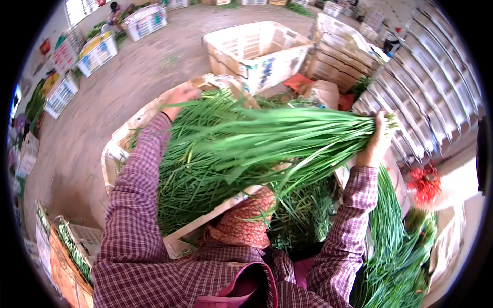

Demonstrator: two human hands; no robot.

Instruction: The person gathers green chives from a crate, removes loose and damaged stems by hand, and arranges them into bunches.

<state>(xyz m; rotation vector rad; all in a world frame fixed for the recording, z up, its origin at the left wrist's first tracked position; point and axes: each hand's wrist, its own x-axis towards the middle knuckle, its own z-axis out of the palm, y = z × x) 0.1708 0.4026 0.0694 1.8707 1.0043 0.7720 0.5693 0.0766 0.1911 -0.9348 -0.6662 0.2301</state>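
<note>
My right hand is closed round the pale stem end of a large bunch of long green leaves. The bunch lies sideways, its loose tips reaching left over a white crate filled with more green leaves. At the crate's far left side is my left hand, somewhat blurred, beside the leaf tips near the rim. Its fingers are bent, and whether they hold any leaves is not clear.
Behind stands a large white crate. Stacked white crates rise at the right, above red ties. More green bunches lie at the lower right. A person is at the far upper left, near other crates.
</note>
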